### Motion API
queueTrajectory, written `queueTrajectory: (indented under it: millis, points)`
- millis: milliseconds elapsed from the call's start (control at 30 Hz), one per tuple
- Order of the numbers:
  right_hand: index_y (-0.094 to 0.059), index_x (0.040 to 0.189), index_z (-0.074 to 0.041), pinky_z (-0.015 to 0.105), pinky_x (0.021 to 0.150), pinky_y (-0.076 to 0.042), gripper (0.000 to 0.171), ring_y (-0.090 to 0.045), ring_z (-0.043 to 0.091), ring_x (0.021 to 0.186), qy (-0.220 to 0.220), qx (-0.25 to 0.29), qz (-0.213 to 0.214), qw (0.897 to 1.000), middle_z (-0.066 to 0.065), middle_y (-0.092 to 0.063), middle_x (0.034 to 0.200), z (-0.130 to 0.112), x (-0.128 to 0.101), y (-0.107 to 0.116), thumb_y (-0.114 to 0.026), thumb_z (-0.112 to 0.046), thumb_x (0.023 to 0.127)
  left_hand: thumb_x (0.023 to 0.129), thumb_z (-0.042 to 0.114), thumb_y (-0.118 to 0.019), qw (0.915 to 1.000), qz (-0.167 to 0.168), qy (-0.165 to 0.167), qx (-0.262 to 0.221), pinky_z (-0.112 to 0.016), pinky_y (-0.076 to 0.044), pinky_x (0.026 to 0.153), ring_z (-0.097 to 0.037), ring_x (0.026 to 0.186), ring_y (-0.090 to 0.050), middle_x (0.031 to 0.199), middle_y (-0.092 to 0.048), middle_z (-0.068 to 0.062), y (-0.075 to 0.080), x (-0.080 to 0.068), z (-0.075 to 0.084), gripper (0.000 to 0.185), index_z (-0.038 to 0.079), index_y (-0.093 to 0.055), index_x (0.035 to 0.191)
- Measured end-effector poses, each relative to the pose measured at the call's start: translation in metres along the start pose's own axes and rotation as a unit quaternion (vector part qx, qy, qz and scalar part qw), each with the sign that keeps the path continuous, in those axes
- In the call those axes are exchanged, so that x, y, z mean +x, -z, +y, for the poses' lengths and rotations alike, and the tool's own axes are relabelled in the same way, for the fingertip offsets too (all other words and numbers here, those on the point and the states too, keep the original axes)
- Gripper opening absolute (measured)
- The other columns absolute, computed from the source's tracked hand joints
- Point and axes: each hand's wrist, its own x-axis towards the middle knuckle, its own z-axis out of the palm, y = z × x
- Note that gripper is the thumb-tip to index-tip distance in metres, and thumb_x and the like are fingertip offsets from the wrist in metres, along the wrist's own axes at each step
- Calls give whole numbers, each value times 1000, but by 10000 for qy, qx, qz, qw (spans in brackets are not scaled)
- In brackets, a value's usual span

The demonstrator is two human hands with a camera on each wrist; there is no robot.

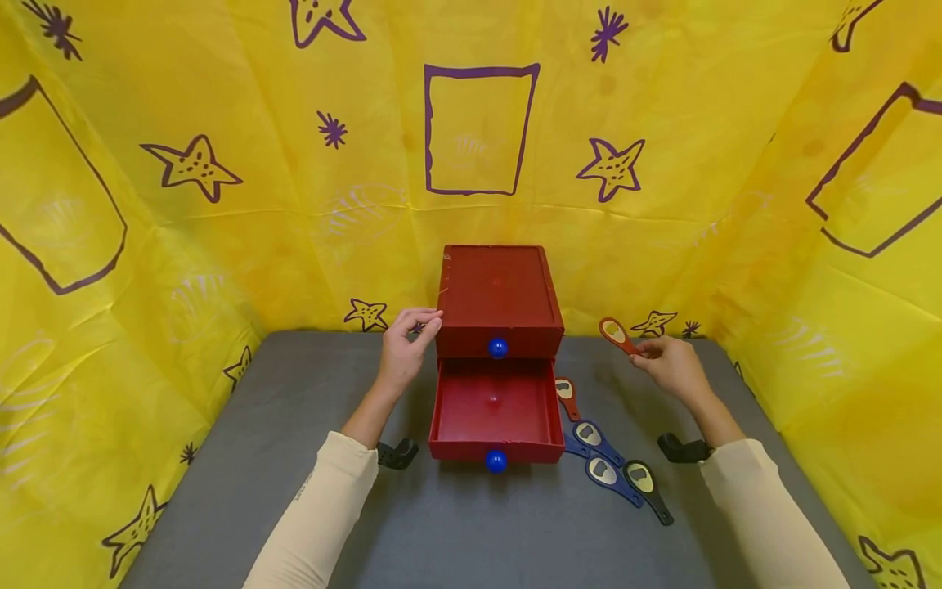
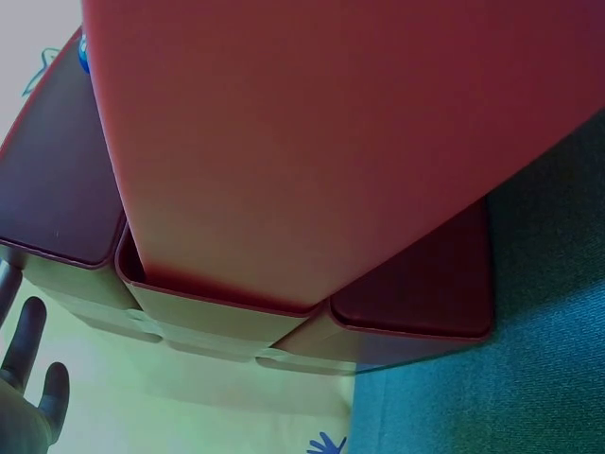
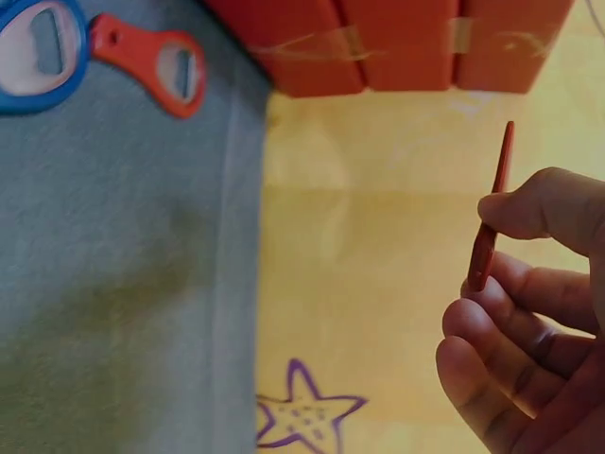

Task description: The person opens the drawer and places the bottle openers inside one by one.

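Note:
A red drawer unit [image 1: 500,286] with blue knobs stands at the back of the table; its middle drawer [image 1: 495,409] is pulled out and bare inside. My left hand [image 1: 407,348] is at the unit's upper left side, fingertips right at the edge of the top section. Between thumb and fingers, my right hand [image 1: 673,368] pinches a red bottle opener [image 1: 616,335] by its handle end, raised to the right of the unit. Seen edge-on in the right wrist view, that opener [image 3: 493,208] points upward.
Beside the drawer's right side lie another red bottle opener [image 1: 565,397], several blue bottle openers [image 1: 616,481] and a black bottle opener [image 1: 648,491]. The grey table [image 1: 471,540] is enclosed by yellow cloth walls [image 1: 368,245] at the back and sides.

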Motion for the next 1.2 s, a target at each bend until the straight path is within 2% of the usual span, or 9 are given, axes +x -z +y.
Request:
queueTrajectory:
  millis: [67, 167, 333, 567, 800, 933, 1067, 1200]
  points:
    - [-70, 100, 8, 31, 66, -44, 27, -64, 33, 80, 28, 18, 74, 10000, 22, -71, 89, -5, 0, 3, -72, -15, 86, 90, 0, -65, 10000, -1, 3, -9, -34, -45, 92, -37, 108, -56, 110, -64, -31, 0, 0, 0, 19, -14, -69, 102]
    - [-70, 101, 8, 31, 67, -44, 27, -64, 33, 80, 62, 133, 162, 9998, 22, -71, 90, -13, 0, 8, -72, -15, 86, 90, 0, -65, 10000, -9, 12, -10, -36, -45, 93, -37, 108, -56, 110, -64, -31, 0, 0, 0, 19, -14, -69, 102]
    - [-71, 99, 6, 27, 63, -43, 27, -63, 31, 79, 127, 293, 425, 9986, 22, -70, 93, -27, -4, 14, -74, -17, 85, 90, -1, -64, 10000, -8, 7, -24, -49, -44, 94, -38, 108, -56, 110, -63, -32, 0, 0, 1, 19, -14, -69, 103]
    - [-71, 101, 6, 27, 63, -46, 28, -63, 33, 81, 261, 297, 490, 9980, 22, -68, 95, -44, -6, 22, -74, -17, 86, 90, -1, -65, 10000, -8, 29, -20, -29, -44, 90, -34, 107, -57, 110, -63, -31, 0, 0, 2, 18, -14, -69, 102]
    - [-72, 99, 6, 24, 61, -44, 25, -64, 32, 78, 558, 386, 714, 9951, 20, -66, 88, -64, -11, 29, -76, -13, 84, 90, 0, -65, 10000, -32, 81, 3, -40, -45, 92, -19, 104, -56, 111, -64, -30, 1, -1, 2, 19, -13, -69, 103]
    - [-72, 99, 6, 19, 60, -45, 23, -64, 31, 76, 667, 485, 854, 9929, 19, -67, 87, -73, -12, 29, -76, -10, 83, 90, 1, -65, 10000, -24, 71, 60, -35, -45, 91, -12, 103, -56, 111, -64, -29, 1, -1, 1, 19, -13, -69, 103]
    - [-72, 97, 6, 17, 60, -45, 22, -63, 27, 73, 760, 605, 948, 9907, 18, -66, 86, -81, -14, 27, -77, -9, 82, 90, 1, -65, 10000, -14, 50, 38, -40, -45, 92, -13, 103, -56, 111, -64, -30, 0, -1, 1, 19, -13, -69, 103]
    - [-73, 96, 5, 15, 59, -46, 20, -61, 18, 70, 873, 732, 972, 9887, 17, -66, 84, -87, -16, 25, -77, -9, 81, 90, 1, -65, 10000, -28, 43, 18, -50, -44, 93, -23, 105, -57, 111, -64, -30, 0, -1, 1, 20, -13, -69, 103]
